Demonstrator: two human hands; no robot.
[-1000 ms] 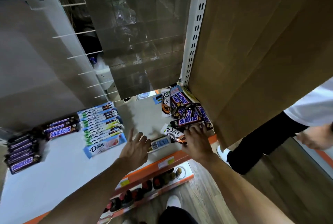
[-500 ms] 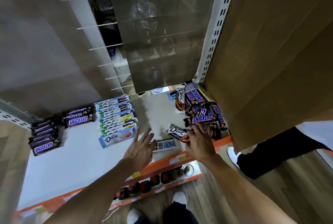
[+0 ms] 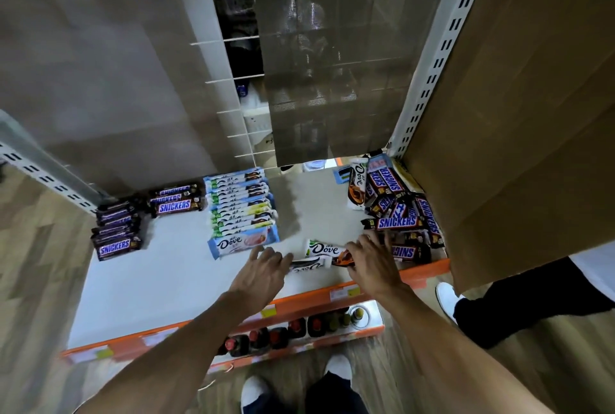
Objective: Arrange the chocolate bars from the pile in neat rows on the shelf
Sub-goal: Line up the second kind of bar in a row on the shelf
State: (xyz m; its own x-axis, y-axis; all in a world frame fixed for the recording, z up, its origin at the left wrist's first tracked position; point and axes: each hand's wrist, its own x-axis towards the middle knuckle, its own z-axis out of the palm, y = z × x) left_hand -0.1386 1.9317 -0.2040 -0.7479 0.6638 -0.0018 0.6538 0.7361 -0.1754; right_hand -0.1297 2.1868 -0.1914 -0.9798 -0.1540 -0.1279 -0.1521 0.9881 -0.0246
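Head view: left hand (image 3: pixel 266 269) spread and empty, right hand (image 3: pixel 374 262) flat, touching the five-o'clock Dove bar (image 3: pixel 321 249), likely light, slick, snappable, so pinch its long edges.

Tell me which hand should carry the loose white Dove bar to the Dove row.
Left, probably. The left hand is open, holds nothing and lies between the white Dove bar and the Dove row; the right hand sits farther off, at the Snickers pile.
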